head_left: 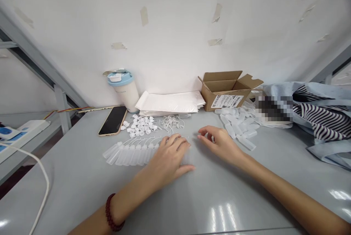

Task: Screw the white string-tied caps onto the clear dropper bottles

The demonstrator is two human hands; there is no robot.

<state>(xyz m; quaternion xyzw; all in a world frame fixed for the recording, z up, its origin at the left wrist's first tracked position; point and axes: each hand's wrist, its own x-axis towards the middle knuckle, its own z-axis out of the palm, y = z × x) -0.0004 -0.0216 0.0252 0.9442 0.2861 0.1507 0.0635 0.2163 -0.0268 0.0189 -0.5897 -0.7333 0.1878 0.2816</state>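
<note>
My left hand lies over the right end of a row of translucent plastic sleeves with white caps and thin straps. Its thumb is spread out to the side, and the palm hides the sleeves beneath. To the right, my right hand hovers with fingers curved and apart, nothing visible between them. Beside it is a pile of loose translucent sleeves. White caps are heaped behind the row, next to a tangle of thin white straps.
A phone lies at the left, near a blue-lidded cup. White packets are stacked against the wall. Further right stand an open cardboard box and a striped cloth bag. A power strip sits beyond the table's left edge.
</note>
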